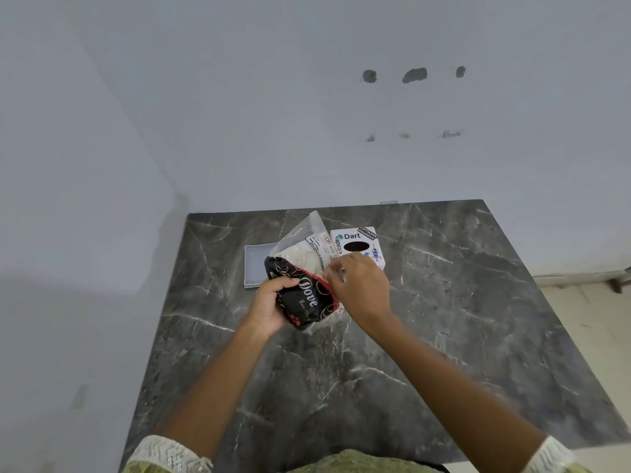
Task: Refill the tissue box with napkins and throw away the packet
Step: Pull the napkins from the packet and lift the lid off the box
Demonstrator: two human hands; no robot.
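While the dark marble tabletop (pixel 444 319) took up most of the shot, the white tissue box (pixel 358 245) sat near its far edge, with a grey lid (pixel 254 269) lying flat further left. The napkin packet (pixel 304 285) was held above the tabletop: left hand (pixel 269 308) gripping its black bottom, right hand (pixel 362 288) pinching the plastic by the open top.

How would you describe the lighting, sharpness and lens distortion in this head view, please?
Head view: soft, even light, no glare on the marble table; a faint shadow falls on the left wall; wide-angle bending curves the table edges; the packet print reads clearly; the right hand fingertips look slightly blurred.
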